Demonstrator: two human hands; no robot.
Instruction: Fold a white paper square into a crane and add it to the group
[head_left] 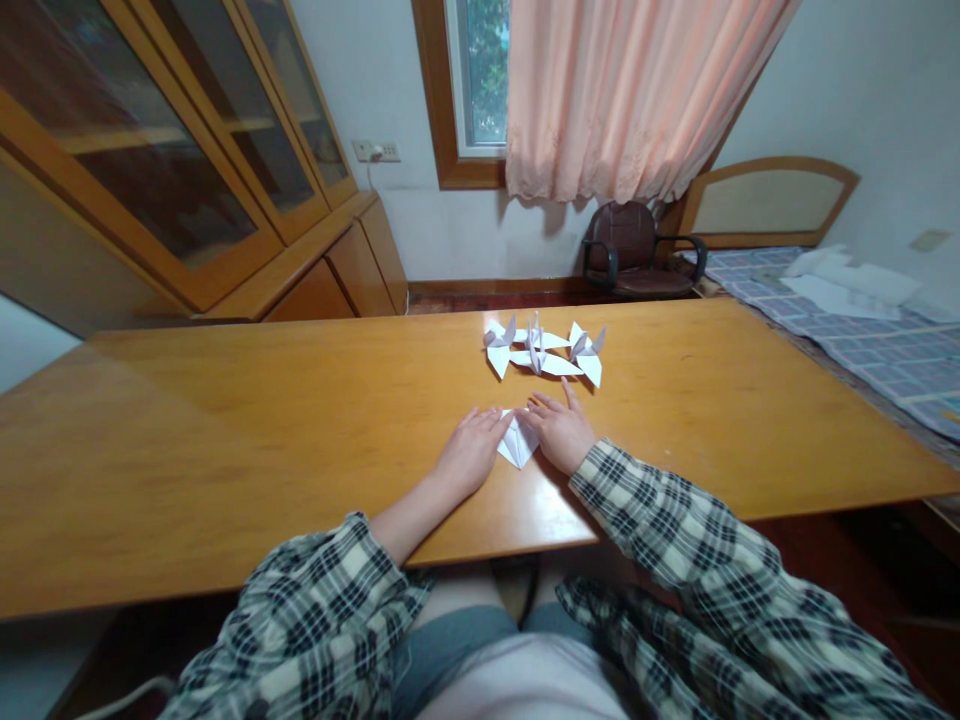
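A small piece of folded white paper (519,446) lies on the table in front of me, its lower point toward me. My left hand (472,445) rests palm down at its left edge, fingertips on the upper left side and thumb hidden. From the right, my right hand (562,430) holds the paper's upper right side, index finger laid across its top and the outer finger spread away. Just beyond my hands stand several folded white paper cranes (536,350), grouped close together with wings spread.
The wooden table (262,420) stretches wide to both sides, its near edge just before my lap. Behind it are a glass-fronted cabinet (247,130) at left, a dark red armchair (630,250) below a pink curtain (622,100), and a bed (847,310) at right.
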